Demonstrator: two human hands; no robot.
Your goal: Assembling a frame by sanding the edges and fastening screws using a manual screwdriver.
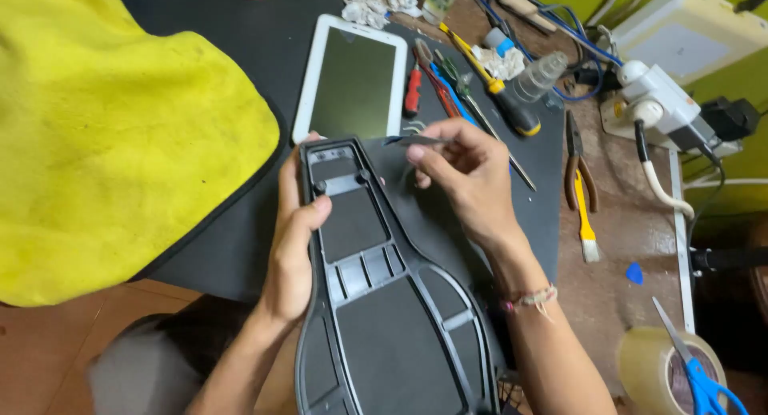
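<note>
A long black plastic housing [384, 319] with ribbed compartments lies lengthwise on the black mat [240, 55], its narrow end pointing away from me. My left hand [294, 239] grips its left edge near the narrow end, thumb resting on the inside. My right hand [468, 175] hovers just right of that end and pinches a thin dark metal tool [412, 140] between thumb and fingers, its tip pointing left over the housing's top corner. A white tablet [352, 79] with a dark screen lies just beyond the housing.
A yellow cloth [104, 135] covers the left side. Screwdrivers [496, 87], pliers [578, 167], a small brush [586, 231], small bottles and crumpled tissue [376, 0] lie behind and to the right. A power strip [664, 103], a tape roll [652, 367] and blue scissors [696, 375] occupy the right edge.
</note>
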